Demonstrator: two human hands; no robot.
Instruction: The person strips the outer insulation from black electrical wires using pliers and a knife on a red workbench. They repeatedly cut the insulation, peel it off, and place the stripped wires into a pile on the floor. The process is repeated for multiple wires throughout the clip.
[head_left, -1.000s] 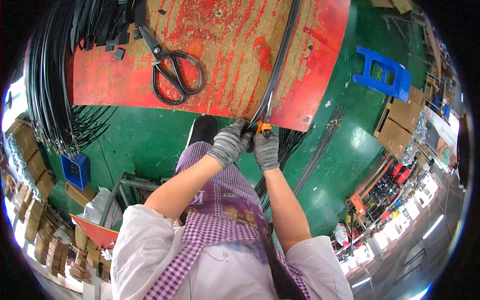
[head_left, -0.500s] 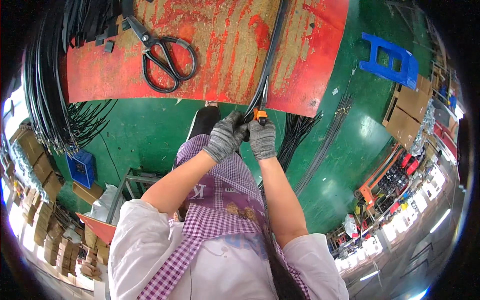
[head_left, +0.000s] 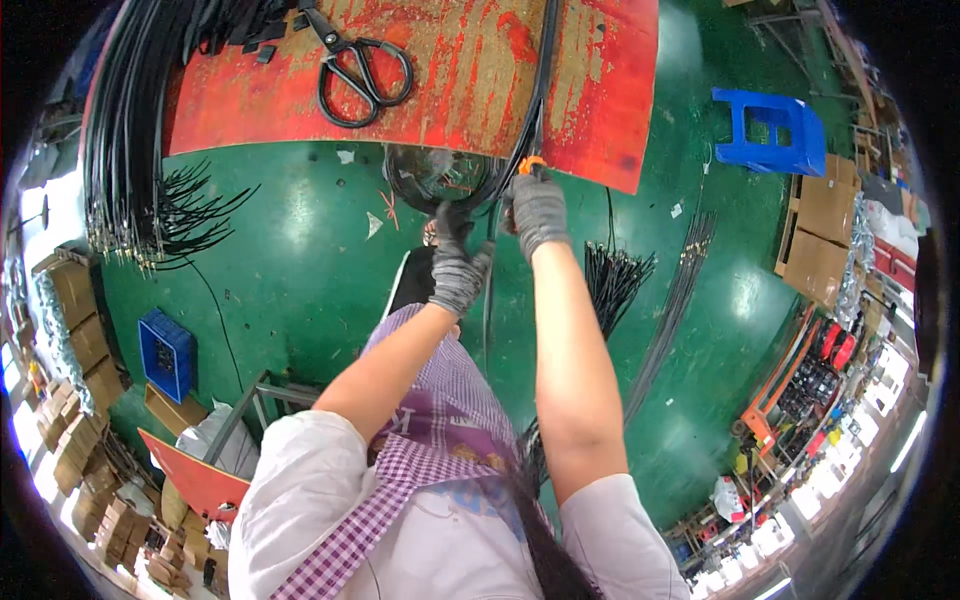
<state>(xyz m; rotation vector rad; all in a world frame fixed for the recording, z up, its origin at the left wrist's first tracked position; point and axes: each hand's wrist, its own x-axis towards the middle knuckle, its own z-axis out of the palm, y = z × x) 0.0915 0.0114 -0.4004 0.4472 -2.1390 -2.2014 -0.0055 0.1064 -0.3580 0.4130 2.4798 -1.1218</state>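
Both my hands wear grey knitted gloves and work just off the near edge of the red worn table [head_left: 610,130]. My right hand [head_left: 540,212] is closed round a tool with an orange part [head_left: 531,163]; its kind is mostly hidden by the glove. Right beside that tool, a long black strip [head_left: 543,75] runs down the table and over its edge. My left hand [head_left: 458,268] is bent with its fingertips on the black strip where it hangs down. Behind the left hand, a black coil [head_left: 395,180] shows below the table edge.
Large black-handled scissors [head_left: 365,80] lie on the table, near small black scraps. A thick bundle of black cables [head_left: 125,150] hangs over the left side. More cable bundles [head_left: 618,285] are on the green floor at right, as is a blue plastic stool [head_left: 770,135].
Both hands have moved forward and apart, the right one up to the table edge with the tool. A black coil below the edge has come into view.
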